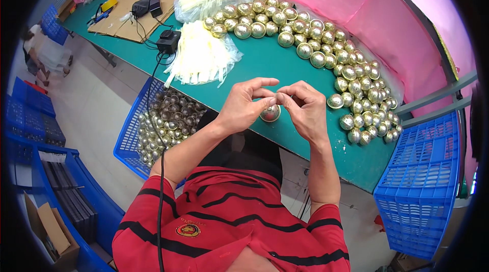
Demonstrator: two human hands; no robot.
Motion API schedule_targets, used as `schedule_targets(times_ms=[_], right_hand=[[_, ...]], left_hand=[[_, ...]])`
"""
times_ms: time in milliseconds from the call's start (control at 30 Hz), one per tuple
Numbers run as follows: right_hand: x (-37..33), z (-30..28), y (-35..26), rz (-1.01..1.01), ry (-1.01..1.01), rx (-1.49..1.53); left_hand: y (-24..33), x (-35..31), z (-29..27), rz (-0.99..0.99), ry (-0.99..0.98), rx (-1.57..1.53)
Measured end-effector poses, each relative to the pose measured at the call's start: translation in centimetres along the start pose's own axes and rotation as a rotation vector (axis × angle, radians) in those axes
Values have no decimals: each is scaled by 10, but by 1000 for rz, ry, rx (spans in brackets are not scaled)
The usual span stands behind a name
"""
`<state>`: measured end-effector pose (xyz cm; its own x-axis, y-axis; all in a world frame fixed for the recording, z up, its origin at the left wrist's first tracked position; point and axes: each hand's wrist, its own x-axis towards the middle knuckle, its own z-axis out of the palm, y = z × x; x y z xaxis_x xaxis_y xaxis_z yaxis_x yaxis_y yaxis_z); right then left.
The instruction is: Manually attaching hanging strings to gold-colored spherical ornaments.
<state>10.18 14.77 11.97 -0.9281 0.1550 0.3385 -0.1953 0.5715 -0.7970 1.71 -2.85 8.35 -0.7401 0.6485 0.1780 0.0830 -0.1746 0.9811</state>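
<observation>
Far to the left of the left hand, and beyond it, a cardboard sheet (122, 25) is lying on the green counter (265, 65), carrying a black device (146, 6). Lower down, to the left of the same hand and below the counter's edge, an open blue crate (124, 138) is holding many small metallic balls (162, 125), some silvery gold, some darker. Nearer the hand, just beyond it and to its left, a fan of pale strips (199, 57) is spreading its loose ends toward the person, with a black adapter (168, 41) sitting at its left side.

The left hand (242, 107) is bringing thumb and fingers toward the right hand's fingertips; whether it is gripping something I cannot tell. Right below the meeting fingertips, between the hands, a gold ball (270, 114) is resting near the counter's front edge. Being round, it is showing no clear long axis; its rim is curving along the side facing the person, while the fingers are partly covering its top. The right hand (309, 111) is curling with thumb and index finger nearly together; anything between them is too small to make out.

Beyond and to the right of that hand, a heap of gold balls (356, 72) is stretching along the counter.
</observation>
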Motion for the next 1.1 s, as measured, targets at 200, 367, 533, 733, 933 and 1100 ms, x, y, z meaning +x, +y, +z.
schedule_targets(times_ms=[200,367,533,733,933,1100], right_hand=[[2,4,1,-68,43,17],[-6,4,2,-32,110,61],[-42,12,35,182,225,679],[-65,42,36,291,222,1066],[-72,60,30,207,127,1222],[-55,70,26,-56,194,1169]], left_hand=[[-10,2,0,8,-21,-53],[-16,5,-2,2,-17,216],[-9,7,10,455,175,714],[-10,12,28,593,214,582],[3,-2,28,592,25,416],[16,-12,19,442,-26,112]])
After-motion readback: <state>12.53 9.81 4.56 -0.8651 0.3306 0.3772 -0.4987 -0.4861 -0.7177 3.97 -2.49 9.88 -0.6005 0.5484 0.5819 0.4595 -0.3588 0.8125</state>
